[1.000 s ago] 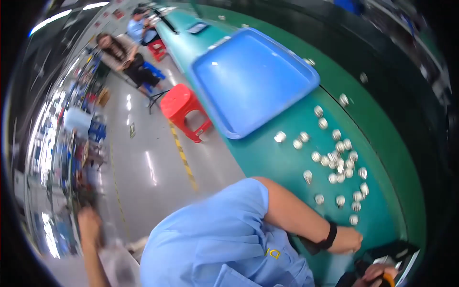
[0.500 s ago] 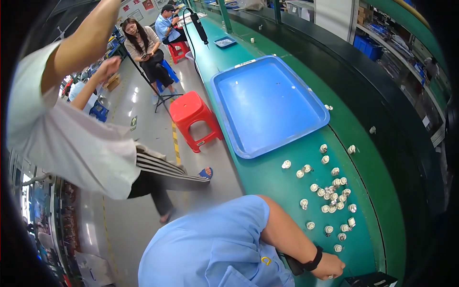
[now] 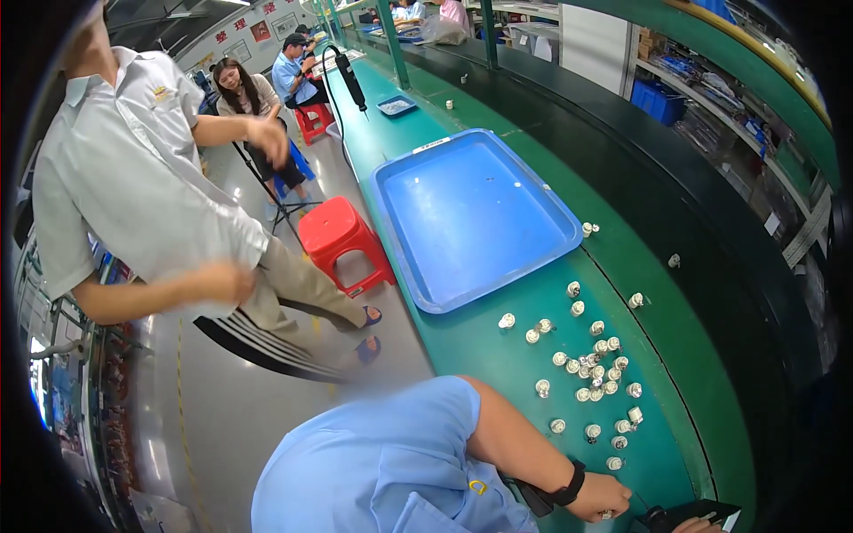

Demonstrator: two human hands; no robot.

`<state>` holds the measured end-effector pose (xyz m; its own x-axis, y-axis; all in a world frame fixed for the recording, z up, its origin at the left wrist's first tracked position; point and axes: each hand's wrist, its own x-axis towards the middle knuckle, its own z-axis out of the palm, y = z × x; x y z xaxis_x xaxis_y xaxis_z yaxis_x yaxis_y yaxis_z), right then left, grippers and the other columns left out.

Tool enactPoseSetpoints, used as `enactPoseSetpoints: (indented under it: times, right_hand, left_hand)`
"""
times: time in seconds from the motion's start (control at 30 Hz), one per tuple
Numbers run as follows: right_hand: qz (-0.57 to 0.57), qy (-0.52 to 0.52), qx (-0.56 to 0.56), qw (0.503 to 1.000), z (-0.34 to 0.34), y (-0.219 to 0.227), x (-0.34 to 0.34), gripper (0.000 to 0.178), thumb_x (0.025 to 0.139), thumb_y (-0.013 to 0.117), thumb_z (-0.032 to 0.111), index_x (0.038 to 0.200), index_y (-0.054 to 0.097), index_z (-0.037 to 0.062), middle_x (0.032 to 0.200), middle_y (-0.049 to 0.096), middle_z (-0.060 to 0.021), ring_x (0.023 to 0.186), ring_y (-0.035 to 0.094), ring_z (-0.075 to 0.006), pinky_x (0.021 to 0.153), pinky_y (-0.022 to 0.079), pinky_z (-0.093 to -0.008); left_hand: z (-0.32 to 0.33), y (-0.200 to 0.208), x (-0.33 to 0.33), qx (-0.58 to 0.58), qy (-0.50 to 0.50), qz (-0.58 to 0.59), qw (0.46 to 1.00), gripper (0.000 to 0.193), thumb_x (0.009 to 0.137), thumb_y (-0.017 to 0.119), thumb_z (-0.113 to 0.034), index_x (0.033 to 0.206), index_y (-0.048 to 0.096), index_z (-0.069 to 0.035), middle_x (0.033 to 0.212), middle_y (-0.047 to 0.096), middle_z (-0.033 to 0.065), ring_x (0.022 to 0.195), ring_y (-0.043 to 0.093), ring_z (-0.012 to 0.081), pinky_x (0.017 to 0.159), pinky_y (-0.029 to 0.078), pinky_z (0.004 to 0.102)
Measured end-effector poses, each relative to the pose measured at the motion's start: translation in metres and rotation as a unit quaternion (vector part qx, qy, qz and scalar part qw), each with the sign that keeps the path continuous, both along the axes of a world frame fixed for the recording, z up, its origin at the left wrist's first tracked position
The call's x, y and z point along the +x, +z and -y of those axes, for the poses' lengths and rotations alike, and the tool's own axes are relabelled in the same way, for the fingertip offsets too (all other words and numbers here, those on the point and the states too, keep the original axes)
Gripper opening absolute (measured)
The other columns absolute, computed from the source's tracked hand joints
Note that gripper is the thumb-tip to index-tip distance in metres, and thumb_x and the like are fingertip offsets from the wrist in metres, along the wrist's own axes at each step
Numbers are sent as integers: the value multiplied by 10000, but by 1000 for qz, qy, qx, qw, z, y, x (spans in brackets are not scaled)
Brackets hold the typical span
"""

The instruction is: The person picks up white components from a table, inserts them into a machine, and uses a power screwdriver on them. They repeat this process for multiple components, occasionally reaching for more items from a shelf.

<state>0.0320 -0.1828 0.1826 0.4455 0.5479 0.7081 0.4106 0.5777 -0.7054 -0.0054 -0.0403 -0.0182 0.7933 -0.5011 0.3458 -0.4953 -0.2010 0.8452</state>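
My left hand (image 3: 597,497), with a black band on its wrist, is closed low over the green bench. A small white-and-metal part (image 3: 607,513) shows at its lower edge by the thumb side. At the bottom edge only some fingers of my right hand (image 3: 698,527) come into view, beside a dark, flat-edged object (image 3: 721,513); what they hold, if anything, is cut off. Ahead of my left hand, several small round white parts with metal ends (image 3: 597,373) lie scattered, clustered in the middle, some upright and some tipped over.
A large blue tray (image 3: 562,251) lies beyond the parts, with a few small bits in it. Farther off are a small blue tray (image 3: 396,114) and a black hanging tool (image 3: 351,82). A red stool (image 3: 330,222) and a person in a pale shirt (image 3: 147,178) stand left of the bench.
The view has shifted, so the bench things appear farther left. The person at left has moved and lowered an arm. Fingers of my right hand now show; my left hand stays closed.
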Motion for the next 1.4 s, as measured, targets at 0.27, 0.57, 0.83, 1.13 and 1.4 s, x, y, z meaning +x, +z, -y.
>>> enactPoseSetpoints:
  times: [0.27,0.57,0.83,1.13,1.4]
  right_hand:
    - [-124,-321,123,931,8,-26,-50,466,872,601,316,1174,406,20,714,461,-43,579,454,-114,565,350,-260]
    - [-131,-395,58,908,35,-13,-83,628,817,720,396,1208,383,38,749,495,-44,592,493,-133,595,417,-271]
    - [-124,-397,31,909,74,-34,-96,624,824,716,418,1202,390,43,774,469,-36,633,477,-122,628,406,-258]
    - [-121,-388,16,913,93,-48,-89,640,793,756,417,1194,418,50,741,485,-17,623,481,-106,613,404,-251]
    - [-131,-405,23,905,94,-54,-71,614,780,775,395,1172,447,57,726,493,-18,599,487,-104,582,391,-245]
  left_hand:
    - [-6,24,-6,38,-45,13,998,216,751,573,-83,966,593,-65,905,571,156,814,588,358,704,495,437]
    - [-41,74,3,-70,-89,-401,909,275,912,608,-221,1090,590,-13,983,622,115,773,659,183,700,534,326]
    - [-90,99,151,291,100,-71,949,286,863,644,-243,1054,649,-30,892,671,165,797,665,263,727,525,380]
    - [-144,115,198,498,292,29,816,478,785,725,-349,1137,588,-57,1084,605,175,985,621,349,855,514,427]
    - [-206,80,225,490,224,-40,842,397,758,727,-299,1036,572,-62,987,626,177,930,626,355,800,508,429]
